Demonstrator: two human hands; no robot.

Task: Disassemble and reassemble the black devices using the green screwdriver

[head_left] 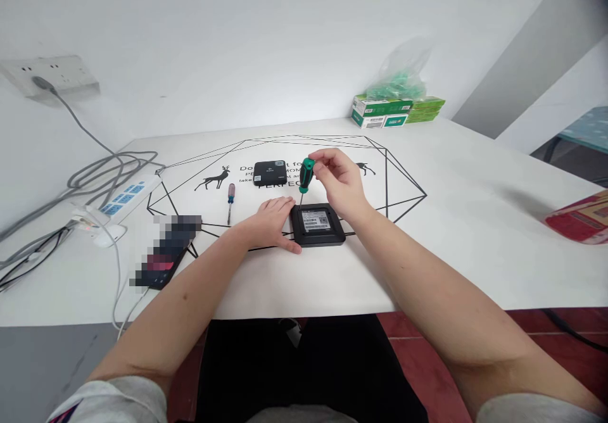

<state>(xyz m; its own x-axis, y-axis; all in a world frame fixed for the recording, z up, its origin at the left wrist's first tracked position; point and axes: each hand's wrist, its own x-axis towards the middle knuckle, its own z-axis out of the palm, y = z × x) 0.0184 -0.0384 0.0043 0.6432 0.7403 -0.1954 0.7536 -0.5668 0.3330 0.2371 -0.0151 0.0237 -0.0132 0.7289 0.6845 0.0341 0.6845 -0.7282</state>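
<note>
A black square device case (331, 239) with a white label lies flat on the white table. My left hand (273, 223) is against its left side, fingers at the far left corner and thumb at the near left corner, gripping that edge. My right hand (339, 179) pinches the top of a green-and-black screwdriver (305, 181). The screwdriver stands nearly upright, its tip down at the case's far left corner; the screw itself is too small to make out. Behind the case lies a black flat box (270, 173). A second screwdriver (230, 202) with a red-and-blue handle lies to the left.
On the left are a blurred phone (173, 252), a power strip (126, 198) and coiled grey cables (102, 173). Green-and-white boxes (382, 109) with a plastic bag (399, 75) stand at the back by the wall. A red package (582, 217) sits at the right.
</note>
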